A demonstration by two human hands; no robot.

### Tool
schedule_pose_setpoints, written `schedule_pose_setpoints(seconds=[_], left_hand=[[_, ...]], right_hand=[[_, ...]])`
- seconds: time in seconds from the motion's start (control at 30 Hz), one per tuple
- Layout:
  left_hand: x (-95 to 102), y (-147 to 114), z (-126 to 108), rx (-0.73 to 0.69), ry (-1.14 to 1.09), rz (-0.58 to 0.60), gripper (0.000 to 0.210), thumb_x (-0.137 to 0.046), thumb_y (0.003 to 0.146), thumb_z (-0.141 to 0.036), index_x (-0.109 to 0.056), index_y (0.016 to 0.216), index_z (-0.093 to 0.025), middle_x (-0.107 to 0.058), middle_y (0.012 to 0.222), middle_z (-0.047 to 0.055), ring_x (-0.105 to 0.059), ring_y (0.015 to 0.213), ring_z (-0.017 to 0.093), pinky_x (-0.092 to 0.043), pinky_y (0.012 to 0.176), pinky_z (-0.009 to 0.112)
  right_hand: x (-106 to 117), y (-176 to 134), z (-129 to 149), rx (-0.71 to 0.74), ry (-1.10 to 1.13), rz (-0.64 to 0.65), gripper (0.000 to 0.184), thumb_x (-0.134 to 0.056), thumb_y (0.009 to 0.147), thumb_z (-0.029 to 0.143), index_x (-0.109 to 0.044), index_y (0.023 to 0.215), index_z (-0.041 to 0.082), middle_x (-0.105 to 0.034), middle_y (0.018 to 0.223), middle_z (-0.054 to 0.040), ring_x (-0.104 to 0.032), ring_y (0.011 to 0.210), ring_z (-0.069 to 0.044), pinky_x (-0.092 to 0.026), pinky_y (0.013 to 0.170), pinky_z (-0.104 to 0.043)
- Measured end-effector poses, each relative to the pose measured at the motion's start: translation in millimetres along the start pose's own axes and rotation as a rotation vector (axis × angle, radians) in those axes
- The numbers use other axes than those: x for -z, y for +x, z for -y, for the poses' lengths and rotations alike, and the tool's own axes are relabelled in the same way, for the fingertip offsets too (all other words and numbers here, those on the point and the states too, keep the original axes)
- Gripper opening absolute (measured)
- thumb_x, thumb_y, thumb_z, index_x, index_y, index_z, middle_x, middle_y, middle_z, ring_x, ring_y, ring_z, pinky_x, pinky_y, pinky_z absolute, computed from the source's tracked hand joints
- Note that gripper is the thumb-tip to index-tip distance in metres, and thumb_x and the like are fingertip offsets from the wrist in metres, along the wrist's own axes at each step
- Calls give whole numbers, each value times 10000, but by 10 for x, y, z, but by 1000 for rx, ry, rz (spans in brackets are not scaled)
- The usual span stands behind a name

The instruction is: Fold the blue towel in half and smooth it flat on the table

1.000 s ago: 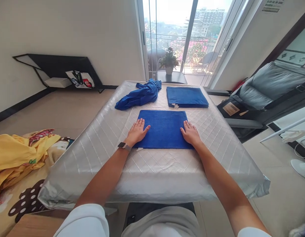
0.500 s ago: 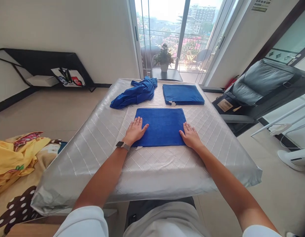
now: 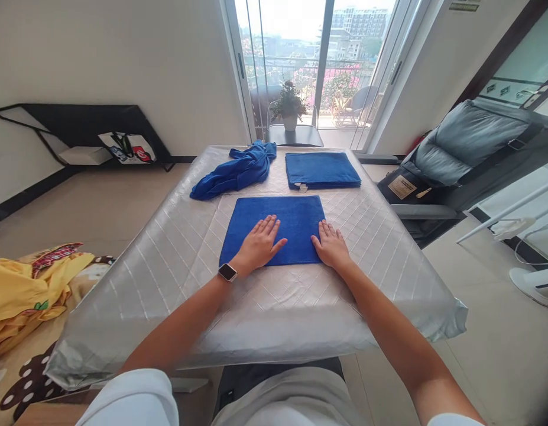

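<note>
Past the far edge of the table (image 3: 167, 260), a potted plant (image 3: 289, 103) sits on a dark chair (image 3: 295, 138). Some yellow cloth (image 3: 25, 290) (all crumpled up) lies past the left edge. Past the right edge stands a big grey armchair (image 3: 471, 145).

Passage beyond the left hand (image 3: 260, 244) is obstructed by a crumpled cloth (image 3: 238, 171); beyond the right hand (image 3: 332, 244), by a stack (image 3: 323, 168). Between these, a narrow lane is left. Open table (image 3: 389, 248) is found outward of each hand; between the hands, only the flat cloth (image 3: 297, 232) is noted.
</note>
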State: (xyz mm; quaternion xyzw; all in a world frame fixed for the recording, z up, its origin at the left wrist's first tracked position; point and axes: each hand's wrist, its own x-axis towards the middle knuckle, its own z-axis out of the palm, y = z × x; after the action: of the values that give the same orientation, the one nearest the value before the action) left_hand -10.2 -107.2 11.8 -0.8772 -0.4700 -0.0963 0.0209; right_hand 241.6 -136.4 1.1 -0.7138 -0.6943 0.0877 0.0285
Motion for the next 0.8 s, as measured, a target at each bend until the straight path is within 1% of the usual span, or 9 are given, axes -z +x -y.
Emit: schedule_pose_setpoints(seconds=[0.1, 0.17, 0.23, 0.33, 0.43, 0.53, 0.63, 0.7, 0.8], left_hand=[[-115, 242, -481, -184, -63, 30, 716, -253, 1073, -591, -365, 1628, -152, -342, 1692, 120, -241, 1597, 246, -186, 1315, 415], [-201, 435, -729, -224, -90, 20, 714, -242, 1081, -577, -376, 1619, -128, -338, 1690, 136, -238, 1597, 244, -175, 1316, 404], [-273, 598, -878, -199, -106, 27, 723, -212, 1089, -556, -376, 1611, -82, -322, 1691, 159, -227, 1599, 247, -166, 1316, 403], [-334, 697, -894, -110, -113, 74, 761, -153, 1091, -560, -355, 1610, -42, -305, 1694, 175, -228, 1599, 254, -168, 1315, 411], [-330, 605, -684, -58, -106, 94, 792, -128, 1079, -600, -335, 1624, -63, -289, 1705, 156, -214, 1604, 244, -147, 1318, 405], [-267, 371, -304, 22, -96, 116, 826, -127, 1062, -649, -311, 1638, -87, -261, 1718, 141, -184, 1611, 243, -139, 1320, 413], [-180, 21, 131, 173, -68, 170, 864, -126, 1054, -663, -264, 1645, -49, -217, 1727, 163, -162, 1615, 270, -140, 1319, 445], [-131, -250, 365, 277, -40, 178, 874, -132, 1052, -664, -237, 1647, -32, -195, 1728, 179, -159, 1614, 291, -148, 1317, 471], [-85, -593, 545, 363, -17, 145, 881, -136, 1047, -674, -213, 1655, -41, -176, 1731, 186, -158, 1612, 306, -174, 1309, 490]], right_hand=[[-13, -4, -7, 9, -8, -19, 684, -208, 1096, 476, -227, 1683, 128, -168, 1751, -95, -175, 1614, -245, -137, 1306, -460], [-15, -16, -10, 20, -29, -28, 666, -220, 1092, 430, -236, 1680, 116, -171, 1750, -95, -182, 1612, -244, -141, 1306, -453], [-8, -31, -6, 26, -51, -27, 653, -227, 1087, 388, -241, 1679, 114, -171, 1750, -90, -185, 1612, -240, -146, 1305, -441], [15, -44, 11, 20, -72, -37, 653, -221, 1087, 393, -251, 1676, 110, -194, 1746, -94, -209, 1605, -244, -160, 1302, -453], [32, -37, 28, 10, -84, -36, 660, -190, 1096, 413, -241, 1674, 100, -197, 1743, -102, -215, 1603, -247, -146, 1302, -492], [36, -23, 29, 4, -87, -11, 662, -172, 1103, 424, -209, 1682, 105, -169, 1748, -101, -196, 1608, -238, -141, 1302, -498], [34, -15, 21, 4, -85, -2, 664, -170, 1103, 424, -194, 1685, 103, -154, 1750, -95, -184, 1611, -235, -142, 1302, -498], [33, -11, 15, 5, -83, 0, 668, -169, 1102, 425, -192, 1684, 98, -151, 1750, -92, -178, 1612, -235, -143, 1303, -500], [34, -7, 12, 5, -87, 4, 672, -167, 1100, 430, -194, 1684, 99, -153, 1750, -89, -174, 1613, -237, -144, 1304, -500]])
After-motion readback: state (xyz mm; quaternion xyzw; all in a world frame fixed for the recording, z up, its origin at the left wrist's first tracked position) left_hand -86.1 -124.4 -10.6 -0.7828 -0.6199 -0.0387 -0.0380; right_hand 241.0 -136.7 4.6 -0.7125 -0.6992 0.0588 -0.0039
